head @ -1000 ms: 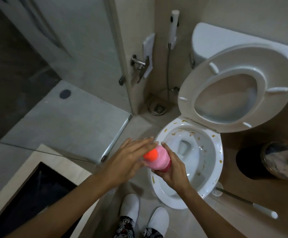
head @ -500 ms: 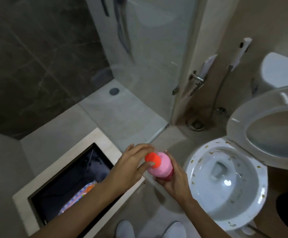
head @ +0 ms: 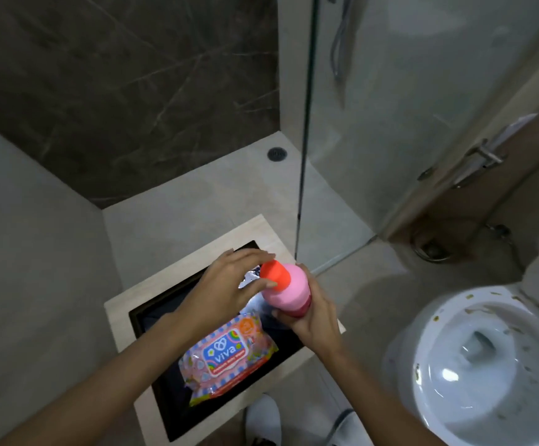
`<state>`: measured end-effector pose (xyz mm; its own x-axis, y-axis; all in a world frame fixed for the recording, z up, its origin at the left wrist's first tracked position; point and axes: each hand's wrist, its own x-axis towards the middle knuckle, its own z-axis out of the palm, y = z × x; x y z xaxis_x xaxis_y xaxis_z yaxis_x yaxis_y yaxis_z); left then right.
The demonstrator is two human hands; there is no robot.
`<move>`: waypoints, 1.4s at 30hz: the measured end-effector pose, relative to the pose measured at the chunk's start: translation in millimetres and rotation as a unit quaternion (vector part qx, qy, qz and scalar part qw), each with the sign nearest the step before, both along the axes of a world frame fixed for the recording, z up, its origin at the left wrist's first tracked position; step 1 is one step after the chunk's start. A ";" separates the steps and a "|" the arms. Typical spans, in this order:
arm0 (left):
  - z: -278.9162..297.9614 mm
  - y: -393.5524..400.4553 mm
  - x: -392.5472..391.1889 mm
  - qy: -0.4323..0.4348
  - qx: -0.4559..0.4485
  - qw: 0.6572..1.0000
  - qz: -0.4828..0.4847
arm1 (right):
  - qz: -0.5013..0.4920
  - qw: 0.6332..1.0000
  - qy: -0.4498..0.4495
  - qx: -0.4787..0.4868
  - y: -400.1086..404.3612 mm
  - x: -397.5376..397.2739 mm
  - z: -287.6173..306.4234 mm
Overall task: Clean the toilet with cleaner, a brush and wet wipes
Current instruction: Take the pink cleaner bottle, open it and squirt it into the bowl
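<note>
A small tiled bathroom: dark veined marble wall [head: 117, 85] fills the upper left of the frame, pale floor tiles [head: 197, 194] run below it with a round dark floor drain [head: 277, 153] near the middle top, and a clear glass shower panel [head: 406, 107] with a metal hinge bracket [head: 484, 156] takes up the upper right.

In the lower middle of the frame sits a low light-wood box with a black recessed inside [head: 123, 307]. Lying in that recess is a flat pink and blue plastic pack of wet wipes marked "viva" [head: 226, 355], slanted, with its upper end running under the arms.

Above the box, the left hand [head: 229, 284] comes in from the lower left. Its fingers are curled around the orange-red round cap [head: 274, 275], thumb below and fingers over the top. That cap tops a pink plastic cleaner bottle [head: 289, 292], tilted so the cap points to the upper left. The right hand [head: 313, 313] wraps the bottle's lower body from beneath, fingers closed around it.

At the bottom centre two white slippers [head: 263, 420] show on the floor.

At the lower right stands the white ceramic toilet bowl [head: 422, 349], its seat out of view, with yellowish-brown specks scattered round the rim and water glinting in the bowl.
</note>
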<state>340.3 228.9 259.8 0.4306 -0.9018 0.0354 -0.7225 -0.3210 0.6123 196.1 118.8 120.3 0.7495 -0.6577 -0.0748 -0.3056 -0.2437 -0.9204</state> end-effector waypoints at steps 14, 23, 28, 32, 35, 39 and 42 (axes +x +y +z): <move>-36.8 10.7 85.5 -0.021 0.039 0.999 -0.024 | -0.014 1.000 -0.018 0.022 32.2 97.5 -46.5; -57.7 5.5 97.0 -0.041 0.045 0.996 -0.062 | -0.060 0.995 -0.021 0.079 39.3 125.3 -77.6; -57.6 1.3 97.1 -0.087 0.044 0.991 -0.091 | -0.054 0.997 0.012 0.050 30.3 129.2 -80.3; -57.7 -0.7 96.1 -0.123 0.045 0.986 -0.106 | 0.011 0.995 0.084 -0.050 14.8 129.5 -76.0; -63.2 -1.7 95.8 -0.120 0.065 0.987 -0.086 | 0.037 0.986 0.133 -0.094 10.5 125.5 -71.8; -66.9 0.1 93.3 -0.128 0.098 0.984 -0.077 | 0.072 0.974 0.181 -0.113 4.8 122.1 -68.9; -64.0 0.8 92.0 -0.127 0.116 0.982 -0.072 | 0.092 0.967 0.208 -0.117 3.3 119.2 -64.4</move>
<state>432.4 229.7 195.8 0.3027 -0.9490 -0.0883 -0.8905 -0.3146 0.3287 315.3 122.2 55.9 0.7928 -0.5512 -0.2602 -0.5686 -0.5152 -0.6413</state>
